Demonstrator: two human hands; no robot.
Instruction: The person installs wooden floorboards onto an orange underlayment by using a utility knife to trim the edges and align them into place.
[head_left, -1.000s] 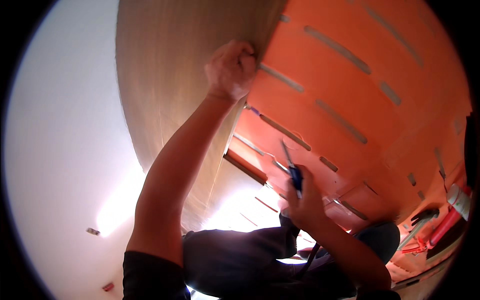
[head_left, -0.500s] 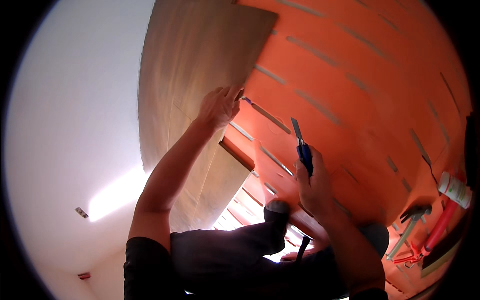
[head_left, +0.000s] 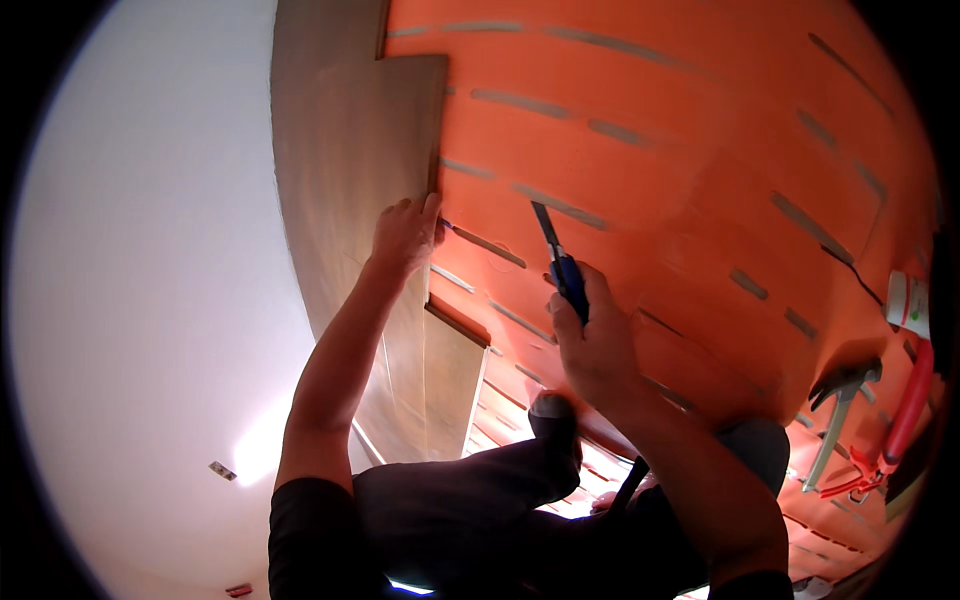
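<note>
My right hand [head_left: 597, 335] grips a blue utility knife [head_left: 570, 282] with its long blade [head_left: 545, 225] extended, pointing up and left over the orange underlay. My left hand [head_left: 405, 238] rests at the exposed edge of the brown wood-look floor planks [head_left: 355, 130], fingers bent over it. A small purple bit shows at its fingertips; whether the hand holds it, I cannot make out. The blade is apart from both the planks and my left hand.
Orange underlay [head_left: 690, 170] with grey slots spreads to the right. A hammer [head_left: 843, 420], red-handled pliers [head_left: 905, 420] and a white bottle [head_left: 908, 303] lie at the right. A white wall [head_left: 150, 250] borders the planks at left. My bent legs [head_left: 450, 510] are below.
The view has turned, so planks and underlay sit further left. The knife in my right hand has risen slightly relative to my left hand, which stays at the plank edge.
</note>
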